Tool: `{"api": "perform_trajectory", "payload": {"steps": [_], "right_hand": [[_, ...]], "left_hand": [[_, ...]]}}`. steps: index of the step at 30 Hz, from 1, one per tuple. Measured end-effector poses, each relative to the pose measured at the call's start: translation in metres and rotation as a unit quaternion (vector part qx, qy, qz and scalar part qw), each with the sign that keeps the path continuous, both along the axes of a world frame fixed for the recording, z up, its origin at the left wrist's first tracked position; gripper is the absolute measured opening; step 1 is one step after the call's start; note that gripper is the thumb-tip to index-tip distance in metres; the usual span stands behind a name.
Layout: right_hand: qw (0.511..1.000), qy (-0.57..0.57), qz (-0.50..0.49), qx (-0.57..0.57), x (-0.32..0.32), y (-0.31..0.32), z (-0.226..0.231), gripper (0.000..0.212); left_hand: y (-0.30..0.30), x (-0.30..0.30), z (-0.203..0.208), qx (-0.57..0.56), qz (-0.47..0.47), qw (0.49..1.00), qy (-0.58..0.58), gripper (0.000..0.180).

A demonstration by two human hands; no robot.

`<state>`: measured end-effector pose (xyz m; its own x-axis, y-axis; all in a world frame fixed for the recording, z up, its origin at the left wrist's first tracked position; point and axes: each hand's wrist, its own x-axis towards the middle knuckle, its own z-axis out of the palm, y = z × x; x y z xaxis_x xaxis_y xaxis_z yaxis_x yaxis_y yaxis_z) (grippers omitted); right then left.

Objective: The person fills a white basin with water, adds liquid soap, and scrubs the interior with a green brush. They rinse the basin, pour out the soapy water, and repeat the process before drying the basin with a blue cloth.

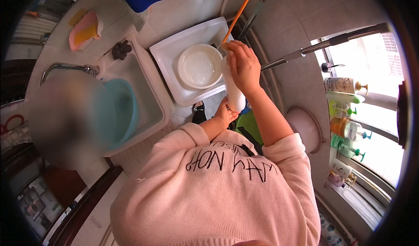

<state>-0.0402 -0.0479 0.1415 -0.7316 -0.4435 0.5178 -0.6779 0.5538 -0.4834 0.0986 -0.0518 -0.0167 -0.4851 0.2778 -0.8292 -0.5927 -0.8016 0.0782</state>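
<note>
My right hand (245,69) is closed around the top of a white pump bottle (235,98), which tilts toward a round white basin (188,78). My left hand (224,116) supports the same bottle from below, its fingers curled at the base. A thin pale streak runs from the bottle's top toward the basin, which has a little whitish, shiny liquid inside. The basin sits in a white rectangular sink (159,54). The bottle's pump head is mostly hidden by my right hand.
A teal basin (128,110) lies in the left sink (152,78), partly behind a blurred patch, near a chrome faucet (72,67). An orange hose (241,11) hangs behind the far sink. Several bottles (345,126) line the windowsill; a metal pole (323,48) crosses at right.
</note>
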Motion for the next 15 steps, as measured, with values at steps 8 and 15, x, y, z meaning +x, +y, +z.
{"api": "perform_trajectory", "payload": {"steps": [8,15], "right_hand": [[0.984,-0.11,0.016,-0.141,0.016,-0.004,0.036,0.032],[0.992,-0.074,-0.018,-0.103,0.02,0.016,0.041,0.03]], "left_hand": [[-0.007,-0.026,0.017,-0.006,0.0,0.998,0.07,0.057],[-0.001,-0.019,0.012,-0.017,0.016,0.998,0.057,0.057]]}}
